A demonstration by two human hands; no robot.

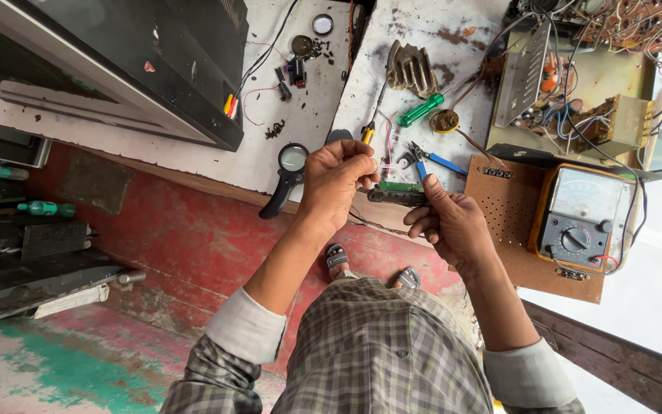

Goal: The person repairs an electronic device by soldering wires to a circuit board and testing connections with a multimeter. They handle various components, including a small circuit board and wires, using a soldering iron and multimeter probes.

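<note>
The left hand [336, 182] is curled shut, its fingertips [367, 162] pinching thin pink and white wires [387, 150] that rise from a small green circuit board [401, 186], held in the air just off the near edge of the bench [312, 107]. The right hand [451, 222] is closed around the dark, narrow part [394, 198] under that board, thumb pressed along its top, with the blue handle of a pair of small pliers [421, 157] lying on the bench just beyond the knuckles. A black magnifying glass [287, 172] lies at the near edge of the bench, just beside the left hand. Further in, toward the middle, a yellow-handled screwdriver [372, 121] and a green-handled screwdriver [421, 110] lie near a finned metal heat sink [411, 69]. An analogue multimeter in an orange case [582, 216] sits on a brown perforated board [511, 211] at the right near corner, well apart from the left hand and near the right one. Behind it, at the far right corner, an open chassis with wired circuit boards [603, 69] takes up the bench. A large black appliance casing [132, 61] covers the far left corner
</note>
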